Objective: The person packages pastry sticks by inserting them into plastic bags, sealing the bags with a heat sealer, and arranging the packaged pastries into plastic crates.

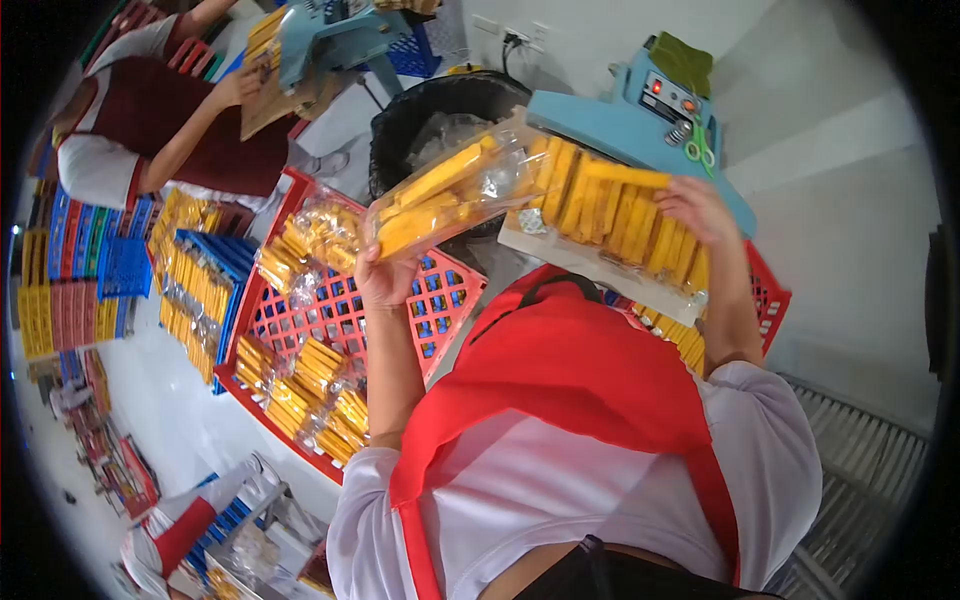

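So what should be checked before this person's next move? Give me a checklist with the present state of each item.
1. Bag held: ok, the left hand has it by the near end.
2. Sticks in the bag: ok, some are visible inside; the exact count is unclear.
3. Right hand gripping a stick: cannot tell, its fingers are at the tray's sticks but the grip is unclear.
4. Sticks left in the tray: ok, a full-looking row stands there.
5. Sealer powered: cannot tell for sure, though a red light shows on its panel.
6. Room in the left crate: ok, bare lattice shows between packs.
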Demonstrator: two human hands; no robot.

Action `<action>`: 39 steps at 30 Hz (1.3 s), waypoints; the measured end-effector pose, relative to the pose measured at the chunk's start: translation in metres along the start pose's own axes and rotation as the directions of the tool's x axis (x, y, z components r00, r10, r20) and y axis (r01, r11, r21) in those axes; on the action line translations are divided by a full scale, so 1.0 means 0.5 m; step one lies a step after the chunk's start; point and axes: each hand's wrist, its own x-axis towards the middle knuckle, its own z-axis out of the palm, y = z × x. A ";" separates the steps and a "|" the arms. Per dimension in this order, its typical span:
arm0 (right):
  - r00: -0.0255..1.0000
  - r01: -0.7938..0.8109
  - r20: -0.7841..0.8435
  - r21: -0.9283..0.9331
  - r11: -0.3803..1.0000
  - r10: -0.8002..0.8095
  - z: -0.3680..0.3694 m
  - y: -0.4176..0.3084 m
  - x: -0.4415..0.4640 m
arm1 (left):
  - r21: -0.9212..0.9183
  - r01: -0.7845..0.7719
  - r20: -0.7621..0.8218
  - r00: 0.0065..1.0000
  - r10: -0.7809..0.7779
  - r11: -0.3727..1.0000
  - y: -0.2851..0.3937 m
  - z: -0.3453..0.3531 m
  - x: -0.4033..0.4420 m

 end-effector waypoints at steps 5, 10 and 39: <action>0.978 -0.202 -0.048 0.054 0.978 0.205 0.013 0.080 0.015 | 0.040 0.045 0.041 0.998 -0.047 0.998 -0.014 0.021 0.023; 0.885 0.434 0.092 -0.516 0.739 -0.456 0.124 -0.057 -0.058 | 0.086 0.074 0.095 0.992 -0.083 0.993 -0.027 0.050 0.042; 0.841 0.524 0.408 -0.450 0.724 -0.355 0.234 -0.070 -0.102 | 0.049 0.155 0.096 0.983 -0.159 0.987 -0.057 0.079 0.005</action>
